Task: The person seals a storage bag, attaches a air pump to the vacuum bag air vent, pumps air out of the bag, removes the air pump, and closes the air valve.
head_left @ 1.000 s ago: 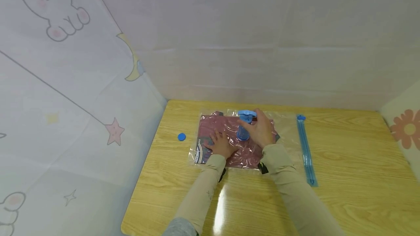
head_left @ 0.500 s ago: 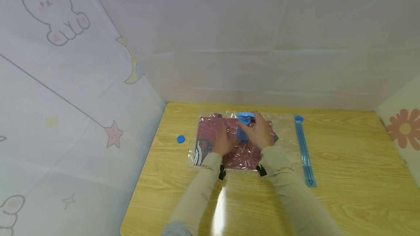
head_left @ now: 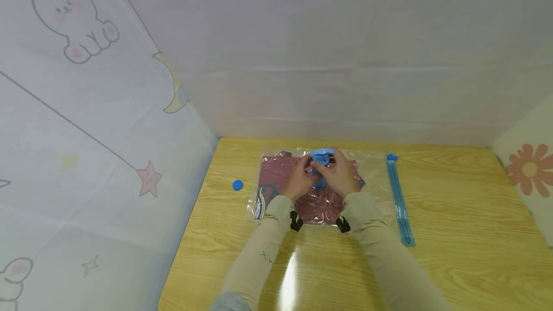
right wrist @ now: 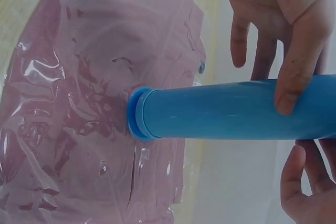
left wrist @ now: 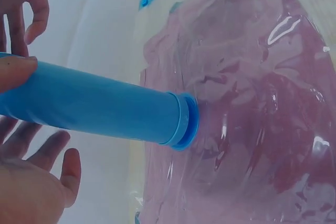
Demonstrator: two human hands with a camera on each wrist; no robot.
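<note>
A blue hand pump [head_left: 320,159] stands upright on a clear vacuum storage bag [head_left: 375,169], its flanged foot against the bag's top face. Folded dusty-red fabric [head_left: 272,172] lies inside, under wrinkled, shiny plastic. My right hand [head_left: 344,176] grips the pump's upper part from the right, thumb across its front. From the left, my left hand [head_left: 299,182] holds the barrel just below the handle. In the right wrist view, a left-hand finger [right wrist: 296,72] touches the smooth blue barrel [right wrist: 220,111]. Both palms are partly cut off in the wrist views.
A round blue cap [head_left: 237,185] lies on the wooden table [head_left: 207,234], left of the bag. Along the bag's right end runs a blue zip strip [head_left: 399,200] with a slider [head_left: 391,157] at its far end. Pale printed walls [head_left: 276,100] enclose the table's back and sides.
My left hand has lifted from lying flat on the bag's left part and moved right and up to the pump. My right hand stays on the pump, which remains in place.
</note>
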